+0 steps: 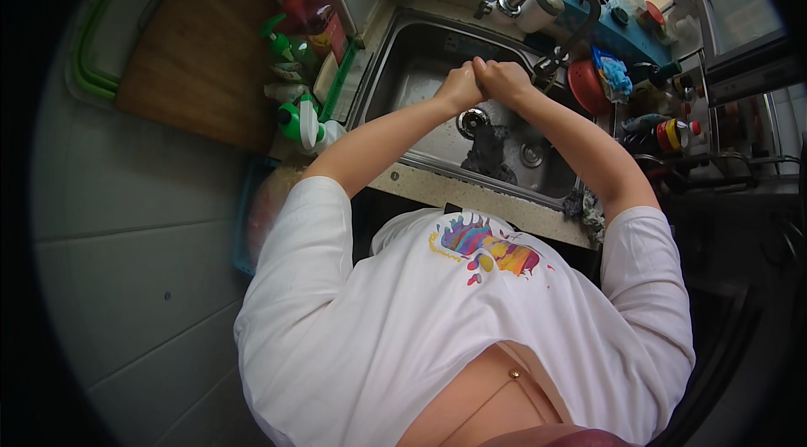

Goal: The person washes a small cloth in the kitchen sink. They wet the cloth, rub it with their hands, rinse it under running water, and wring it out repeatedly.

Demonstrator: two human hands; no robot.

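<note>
My left hand [460, 86] and my right hand [502, 78] meet above the stainless steel sink [416, 78], knuckles up and touching each other. Both sets of fingers are curled in. Whatever may be inside them is hidden from above; only a small dark patch shows between the palms. Below my hands a wet, dark grey cloth [487, 154] lies crumpled on the sink floor. It lies between the strainer drain [473, 124] and a second round metal fitting [531, 154]. The curved tap [589, 3] arches over the back right of the sink.
Left of the sink stand pump bottles [290, 56], a green-and-white spray bottle [309, 122] and a green rack [337, 78]. A wooden board [202, 56] leans farther left. On the right are a red basin [586, 86], sauce bottles [674, 134] and a rag [589, 211] on the counter edge.
</note>
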